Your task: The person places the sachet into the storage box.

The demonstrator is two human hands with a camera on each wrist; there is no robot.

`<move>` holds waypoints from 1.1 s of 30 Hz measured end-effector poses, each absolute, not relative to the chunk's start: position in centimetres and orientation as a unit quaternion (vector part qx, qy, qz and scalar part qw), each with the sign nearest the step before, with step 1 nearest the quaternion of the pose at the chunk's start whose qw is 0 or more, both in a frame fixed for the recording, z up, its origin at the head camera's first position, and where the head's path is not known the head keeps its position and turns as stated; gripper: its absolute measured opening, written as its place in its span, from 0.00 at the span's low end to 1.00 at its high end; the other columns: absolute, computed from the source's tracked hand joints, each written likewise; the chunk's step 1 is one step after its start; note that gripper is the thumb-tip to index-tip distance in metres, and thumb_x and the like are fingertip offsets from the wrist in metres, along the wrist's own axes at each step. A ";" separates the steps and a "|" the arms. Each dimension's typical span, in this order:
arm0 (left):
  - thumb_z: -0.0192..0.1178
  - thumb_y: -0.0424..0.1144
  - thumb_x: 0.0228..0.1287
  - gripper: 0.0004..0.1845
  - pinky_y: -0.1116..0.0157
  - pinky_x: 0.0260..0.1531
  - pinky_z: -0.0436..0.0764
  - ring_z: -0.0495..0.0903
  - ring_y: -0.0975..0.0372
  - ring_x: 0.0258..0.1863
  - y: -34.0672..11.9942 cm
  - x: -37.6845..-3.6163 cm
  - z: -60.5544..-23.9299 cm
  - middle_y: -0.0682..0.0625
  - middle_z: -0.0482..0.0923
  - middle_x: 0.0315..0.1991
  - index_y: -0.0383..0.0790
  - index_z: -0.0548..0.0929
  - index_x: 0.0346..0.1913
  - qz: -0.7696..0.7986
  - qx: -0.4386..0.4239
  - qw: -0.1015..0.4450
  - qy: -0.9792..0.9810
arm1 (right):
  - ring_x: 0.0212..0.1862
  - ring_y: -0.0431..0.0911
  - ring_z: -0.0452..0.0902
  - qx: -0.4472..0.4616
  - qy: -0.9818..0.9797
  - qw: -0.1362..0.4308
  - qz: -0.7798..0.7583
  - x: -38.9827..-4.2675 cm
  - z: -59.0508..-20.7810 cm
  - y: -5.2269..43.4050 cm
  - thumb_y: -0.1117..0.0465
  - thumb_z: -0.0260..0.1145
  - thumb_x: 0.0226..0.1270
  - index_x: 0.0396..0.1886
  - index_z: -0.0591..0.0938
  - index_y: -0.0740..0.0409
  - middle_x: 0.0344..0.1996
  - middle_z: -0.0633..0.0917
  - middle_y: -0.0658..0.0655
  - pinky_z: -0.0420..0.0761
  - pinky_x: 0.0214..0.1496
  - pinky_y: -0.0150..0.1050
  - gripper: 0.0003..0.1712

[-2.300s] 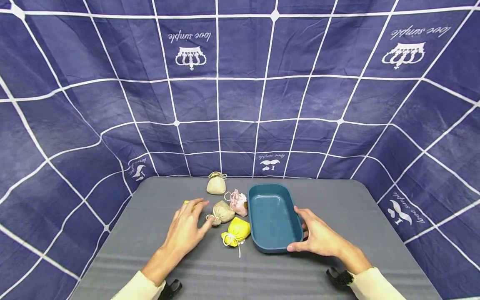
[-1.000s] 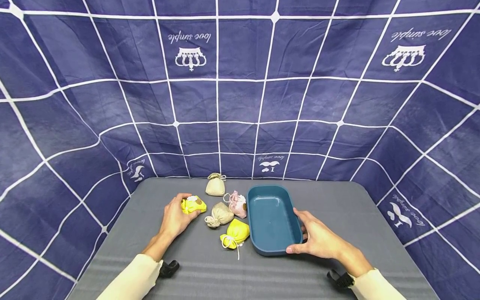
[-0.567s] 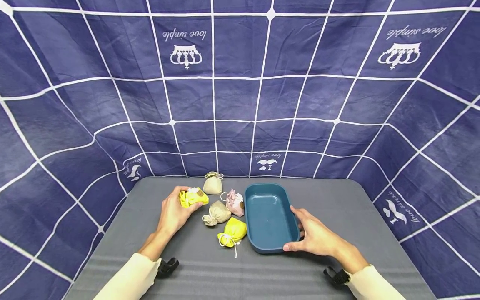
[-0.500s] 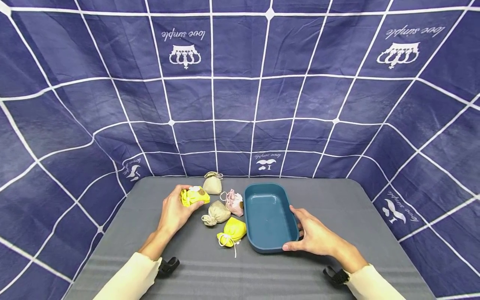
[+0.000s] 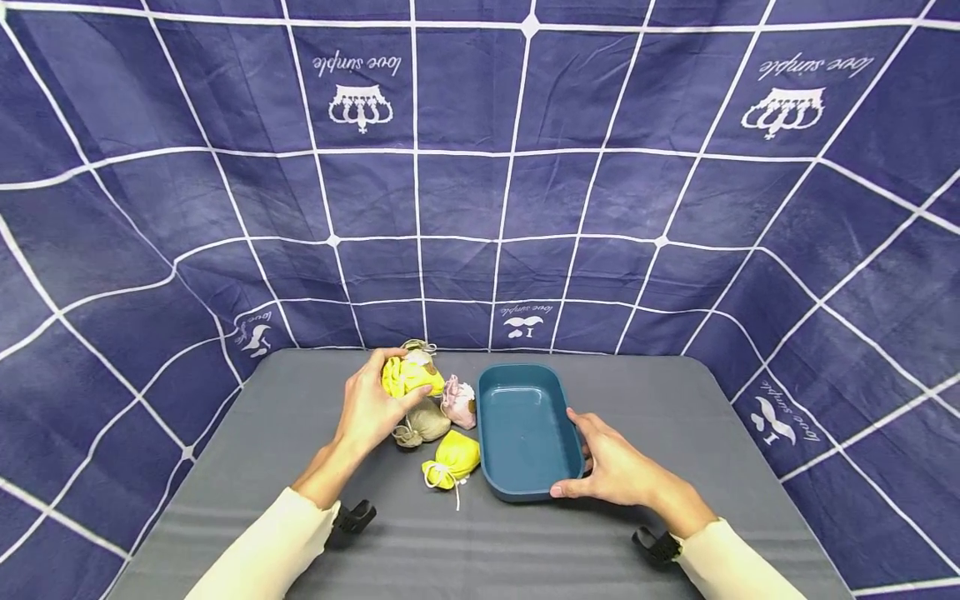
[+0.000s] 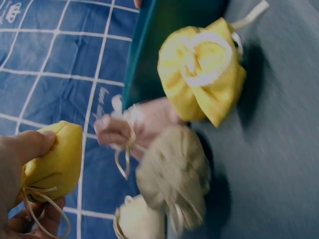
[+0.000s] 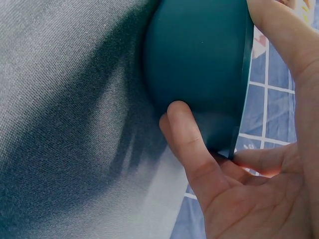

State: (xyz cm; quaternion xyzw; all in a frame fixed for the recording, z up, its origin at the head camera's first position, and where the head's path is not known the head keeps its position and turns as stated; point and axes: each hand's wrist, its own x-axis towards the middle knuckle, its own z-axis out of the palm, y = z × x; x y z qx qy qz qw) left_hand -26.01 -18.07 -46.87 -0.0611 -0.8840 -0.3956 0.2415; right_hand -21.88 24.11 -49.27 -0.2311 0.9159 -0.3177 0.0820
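A teal oblong plastic tray [image 5: 525, 462] sits mid-table on the grey cloth-covered table [image 5: 705, 433]. Left of the tray lie a pink drawstring pouch [image 5: 459, 401], a beige drawstring pouch [image 5: 427, 419] and, nearer, a yellow drawstring pouch [image 5: 453, 453]. The left hand [image 5: 367, 408] holds a second yellow fabric pouch [image 5: 408, 375] above them; the right hand [image 5: 611, 467] grips the tray's near right corner.

"love simple", upside down, stands twice on the blue backdrop [image 5: 480, 200], above crown marks.

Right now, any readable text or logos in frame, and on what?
"love simple", upside down, above a crown logo: backdrop, upper left.
"love simple", upside down, same crown: backdrop, upper right.
Small logos low on the backdrop: too small to read.
Pouches, tray: none.
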 end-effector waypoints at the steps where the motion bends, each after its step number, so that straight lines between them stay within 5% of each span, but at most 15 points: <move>1: 0.93 0.40 0.55 0.38 0.46 0.52 0.85 0.93 0.42 0.55 -17.7 -26.2 -46.6 0.39 0.94 0.62 0.42 0.87 0.69 -0.398 -0.067 0.238 -0.884 | 0.42 0.32 0.81 -0.232 0.917 0.079 -0.315 -22.0 -49.3 24.0 0.35 0.93 0.58 0.91 0.61 0.75 0.71 0.80 0.65 0.89 0.49 0.33 0.79; 13: 0.91 0.45 0.58 0.36 0.47 0.59 0.87 0.92 0.46 0.54 -12.2 -27.7 -45.1 0.43 0.94 0.53 0.42 0.84 0.66 -0.400 -0.106 0.180 -0.892 | 0.44 0.34 0.82 -0.233 0.912 0.088 -0.325 -21.6 -49.7 24.2 0.37 0.93 0.58 0.90 0.60 0.77 0.70 0.80 0.67 0.89 0.49 0.33 0.78; 19: 0.90 0.48 0.59 0.34 0.50 0.54 0.88 0.91 0.49 0.48 -10.0 -28.7 -44.6 0.45 0.94 0.46 0.42 0.85 0.63 -0.393 -0.126 0.154 -0.898 | 0.43 0.33 0.81 -0.240 0.912 0.074 -0.324 -21.7 -49.4 24.1 0.38 0.94 0.58 0.90 0.61 0.77 0.69 0.80 0.67 0.89 0.49 0.33 0.78; 33: 0.91 0.43 0.59 0.32 0.52 0.55 0.91 0.91 0.51 0.50 -5.2 -30.6 -45.2 0.44 0.92 0.53 0.37 0.89 0.63 -0.373 -0.192 0.133 -0.898 | 0.43 0.33 0.80 -0.243 0.916 0.076 -0.309 -21.9 -49.3 24.1 0.34 0.92 0.58 0.90 0.61 0.76 0.68 0.81 0.66 0.88 0.50 0.33 0.78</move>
